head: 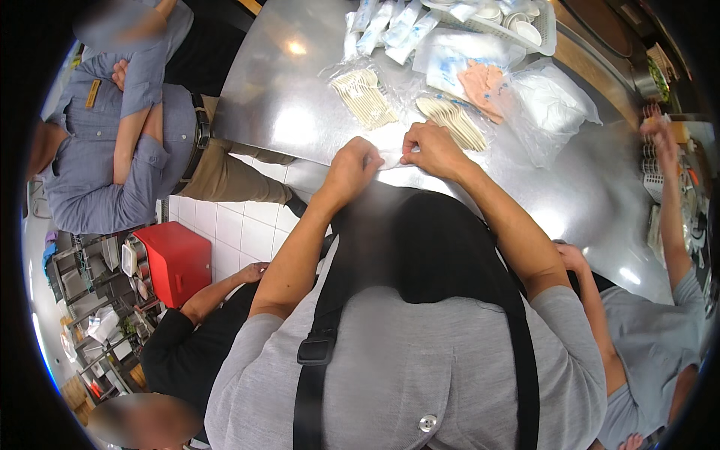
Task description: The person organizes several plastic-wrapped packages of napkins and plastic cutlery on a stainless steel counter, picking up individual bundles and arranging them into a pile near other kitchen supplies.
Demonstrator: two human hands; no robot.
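Observation:
At the near edge of the steel table, my left hand (354,169) pinches one end of a small white folded piece (389,160), paper or thin plastic. The fingers of my right hand (436,151) pinch its other end. Just beyond my hands lie two clear bags of pale disposable cutlery: one bag of forks (365,98) to the left, and one bag of rounded handles or spoons (454,121) beside my right hand. A crumpled peach cloth (482,89) rests against clear plastic packaging further back.
White wrapped packets (396,31) and a white plastic basket (547,34) holding small cups stand at the table's far side. A white plastic bag (554,104) lies right. People stand at left, lower left and right; one raises a hand (664,140). A red box (174,261) stands behind left.

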